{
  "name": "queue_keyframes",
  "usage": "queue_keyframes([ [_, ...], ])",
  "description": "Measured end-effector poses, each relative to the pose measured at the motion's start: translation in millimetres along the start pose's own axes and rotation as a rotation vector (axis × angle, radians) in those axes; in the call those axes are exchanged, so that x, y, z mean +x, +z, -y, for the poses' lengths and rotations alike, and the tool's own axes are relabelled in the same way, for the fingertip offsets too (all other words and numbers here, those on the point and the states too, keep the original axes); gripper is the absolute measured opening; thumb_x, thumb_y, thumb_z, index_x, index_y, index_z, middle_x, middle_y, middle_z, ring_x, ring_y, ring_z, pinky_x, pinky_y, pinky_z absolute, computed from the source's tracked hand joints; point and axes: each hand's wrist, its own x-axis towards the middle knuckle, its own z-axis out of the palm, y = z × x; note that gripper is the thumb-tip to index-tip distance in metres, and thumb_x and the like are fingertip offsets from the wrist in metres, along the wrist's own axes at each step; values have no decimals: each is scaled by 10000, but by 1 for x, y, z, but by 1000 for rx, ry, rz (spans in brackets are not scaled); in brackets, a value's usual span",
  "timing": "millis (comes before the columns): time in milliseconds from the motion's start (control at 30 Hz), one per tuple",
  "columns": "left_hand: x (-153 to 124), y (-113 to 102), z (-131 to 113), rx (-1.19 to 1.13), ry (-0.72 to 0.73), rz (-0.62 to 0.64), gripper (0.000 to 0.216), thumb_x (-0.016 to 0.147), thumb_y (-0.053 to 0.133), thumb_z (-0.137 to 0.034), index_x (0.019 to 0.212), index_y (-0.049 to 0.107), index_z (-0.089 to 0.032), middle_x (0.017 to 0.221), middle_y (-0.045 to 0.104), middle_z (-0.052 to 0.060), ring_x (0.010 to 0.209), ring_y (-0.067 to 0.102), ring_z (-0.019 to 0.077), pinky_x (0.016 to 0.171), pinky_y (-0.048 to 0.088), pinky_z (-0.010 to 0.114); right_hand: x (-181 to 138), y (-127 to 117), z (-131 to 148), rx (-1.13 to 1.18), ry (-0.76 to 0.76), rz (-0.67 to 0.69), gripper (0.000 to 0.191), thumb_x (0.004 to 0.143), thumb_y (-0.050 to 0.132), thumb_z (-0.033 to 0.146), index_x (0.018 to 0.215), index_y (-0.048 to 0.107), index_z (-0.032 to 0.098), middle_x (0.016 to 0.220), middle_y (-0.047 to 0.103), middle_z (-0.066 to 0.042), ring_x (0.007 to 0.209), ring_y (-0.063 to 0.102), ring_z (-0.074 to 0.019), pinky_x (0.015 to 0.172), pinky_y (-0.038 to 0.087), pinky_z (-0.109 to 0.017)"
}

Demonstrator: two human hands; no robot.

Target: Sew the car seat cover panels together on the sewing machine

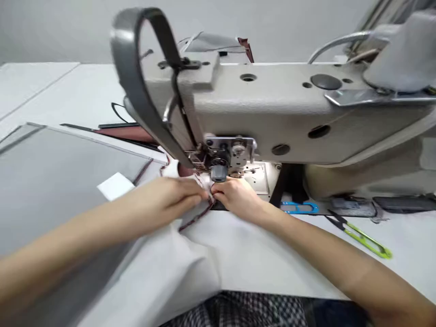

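Your left hand [170, 197] and your right hand [238, 196] meet just in front of the needle area of the industrial sewing machine [272, 109], under its black knob [219, 171]. Both hands lie on the white cloth [211, 259], which spreads from the machine bed down over the table [408, 254] edge toward you. The fingers of each hand are drawn together, and they pinch the edge of the cloth where the dark red piping [194, 220] runs along it. The two sets of fingertips almost touch each other. The picture is blurred there, so the exact place of the needle cannot be told.

A wide black strap [136, 81] makes a loop over the left end of the machine and comes down to the needle area. To your left a grey panel [51, 181] lies flat, with a small white paper piece [116, 185] on it, near your left hand. To your right, blue thread snips [299, 208] lie beside the machine base, and green thread snips [368, 238] lie further out on the table. A checked fabric [245, 311] shows at the bottom edge.
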Motion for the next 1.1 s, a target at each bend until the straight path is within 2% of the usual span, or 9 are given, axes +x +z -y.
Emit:
queue_keyframes([
  [100,4,9,31,205,259,-83,430,913,397,-110,1253,632,-227,1247,672,25,1083,611,214,864,476,299,-8,-2,7,-26,10,-17,171,950,573,141,904,730,193,939,711,-16,856,644,-148,744,450,-254],
  [200,7,29,57,270,420,-157,556,869,406,-56,1380,524,-240,1308,631,40,1152,547,226,927,445,332,-14,3,10,-58,18,-85,198,928,573,130,967,751,207,965,722,-5,871,652,-153,724,427,-253],
  [333,10,57,78,251,428,-299,354,904,424,-121,1183,607,-237,1188,662,46,979,569,216,836,420,359,-20,16,11,-77,0,-223,235,944,550,159,1029,761,223,879,702,2,788,624,-138,678,411,-254],
  [400,12,64,85,242,478,-381,302,912,416,-120,1094,625,-238,1134,683,31,989,567,221,843,398,371,-21,20,9,-63,-24,-268,227,949,555,170,1013,766,224,841,685,5,777,614,-135,688,419,-249],
  [467,14,67,88,247,540,-445,326,898,409,-81,1088,616,-245,1180,688,8,1123,541,233,922,373,387,-21,21,7,-55,-54,-292,223,955,553,175,990,769,215,832,677,0,798,616,-140,729,435,-250],
  [567,17,67,89,239,598,-435,379,879,379,-25,1109,586,-244,1220,689,-12,1216,530,198,1036,322,386,-21,21,5,-54,-78,-296,232,972,536,190,1001,766,194,854,685,-14,830,627,-152,781,451,-263],
  [767,20,69,81,260,570,-539,238,853,395,-41,944,557,-190,903,699,12,926,616,183,816,366,350,-21,19,4,-83,-70,-280,225,977,536,194,1011,758,197,874,699,-14,862,640,-160,730,453,-258],
  [933,22,71,80,216,560,-496,234,839,386,-47,925,546,-194,879,679,22,884,599,197,817,341,377,-21,18,4,-120,-104,-307,229,966,532,181,992,759,206,814,681,-4,791,631,-148,670,437,-254],
  [1100,27,67,80,250,576,-548,241,829,367,-45,889,545,-195,818,658,11,792,566,182,813,315,380,-21,18,4,-138,-48,-299,240,958,526,171,1007,758,211,855,700,-9,803,641,-144,662,441,-244],
])
